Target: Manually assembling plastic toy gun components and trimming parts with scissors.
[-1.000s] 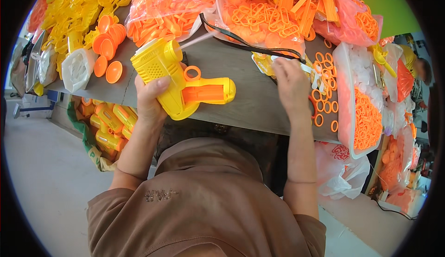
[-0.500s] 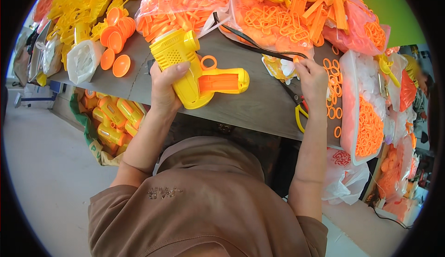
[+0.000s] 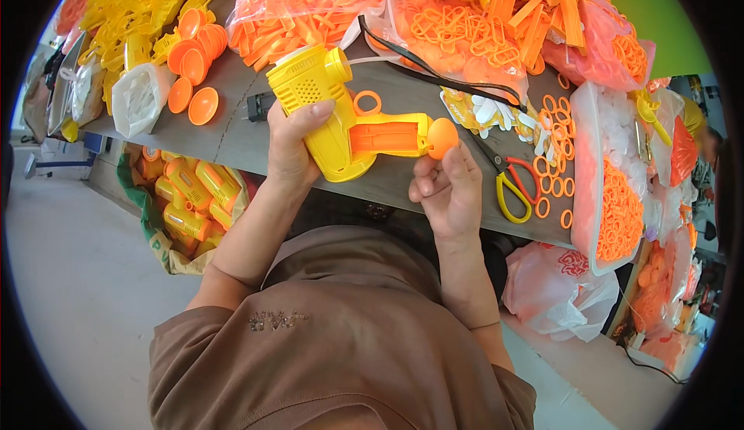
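Observation:
My left hand is wrapped round the body of a yellow plastic toy gun, with its round nozzle pointing away from me. The gun's handle stretches to the right, and an open orange battery compartment faces up in it. At the handle's end, my right hand pinches a small round orange cap between thumb and fingers. The cap touches or nearly touches the handle tip. Just beyond the gun lies an orange ring. Scissors with red and yellow handles rest right of my right hand.
Orange dishes and a white paper-lined cup stand at the left. Loose orange rings lie beside a tub of parts. A black strap crosses the table. Below the left edge is a sack of yellow toy guns.
My right hand has come left and nearer from the strap's end, bringing the orange cap to the handle. The toy gun has shifted slightly right in my left hand.

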The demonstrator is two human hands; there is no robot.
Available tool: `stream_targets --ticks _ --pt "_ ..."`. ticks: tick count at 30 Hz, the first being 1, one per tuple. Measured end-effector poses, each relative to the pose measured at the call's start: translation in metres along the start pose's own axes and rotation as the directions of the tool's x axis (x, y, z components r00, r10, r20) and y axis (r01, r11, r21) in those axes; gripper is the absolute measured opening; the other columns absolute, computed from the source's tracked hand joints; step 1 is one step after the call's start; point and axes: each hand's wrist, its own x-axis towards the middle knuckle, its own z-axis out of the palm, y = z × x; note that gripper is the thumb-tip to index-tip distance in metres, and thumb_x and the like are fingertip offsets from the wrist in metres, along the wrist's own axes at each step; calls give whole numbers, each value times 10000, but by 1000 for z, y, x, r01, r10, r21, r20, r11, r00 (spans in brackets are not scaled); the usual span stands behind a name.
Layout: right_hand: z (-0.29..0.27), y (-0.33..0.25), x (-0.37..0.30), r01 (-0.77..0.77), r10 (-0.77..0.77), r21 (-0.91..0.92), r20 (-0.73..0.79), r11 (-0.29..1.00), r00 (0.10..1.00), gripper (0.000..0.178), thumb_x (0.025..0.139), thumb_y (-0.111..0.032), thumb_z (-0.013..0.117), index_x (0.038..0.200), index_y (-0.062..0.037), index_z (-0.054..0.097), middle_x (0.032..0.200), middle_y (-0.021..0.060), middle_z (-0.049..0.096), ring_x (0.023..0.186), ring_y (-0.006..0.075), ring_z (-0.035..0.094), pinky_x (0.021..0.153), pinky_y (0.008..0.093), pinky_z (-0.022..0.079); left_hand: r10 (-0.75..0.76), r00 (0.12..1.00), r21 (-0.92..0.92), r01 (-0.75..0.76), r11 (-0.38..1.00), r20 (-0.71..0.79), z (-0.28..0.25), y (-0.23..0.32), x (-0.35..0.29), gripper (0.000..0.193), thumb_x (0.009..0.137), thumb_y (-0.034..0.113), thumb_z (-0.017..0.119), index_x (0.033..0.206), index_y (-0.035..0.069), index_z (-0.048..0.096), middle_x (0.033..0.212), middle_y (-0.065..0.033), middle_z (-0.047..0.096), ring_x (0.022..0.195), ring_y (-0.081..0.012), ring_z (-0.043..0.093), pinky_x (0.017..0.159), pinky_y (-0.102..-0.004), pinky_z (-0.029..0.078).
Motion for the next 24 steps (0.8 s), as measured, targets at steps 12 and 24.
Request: stream_targets --ticks 12,24 --pt "13 -13 -8 291 -218 -690 194 662 956 411 969 -229 484 1257 63 449 984 121 601 676 147 608 593 265 526 -67 996 14 67 998 55 -7 7 -5 605 696 270 636 1179 -59 480 1017 -190 605 880 -272 631 801 -388 532" --pt "4 -33 -19 -27 166 -542 209 840 964 439 887 -268 626 1133 59 466 971 172 636 797 204 664 709 293 546 -147 977 -9 150 989 154 -5 15 -17 655 640 218 686 1203 -40 473 1008 -156 612 881 -237 630 793 -367 533"
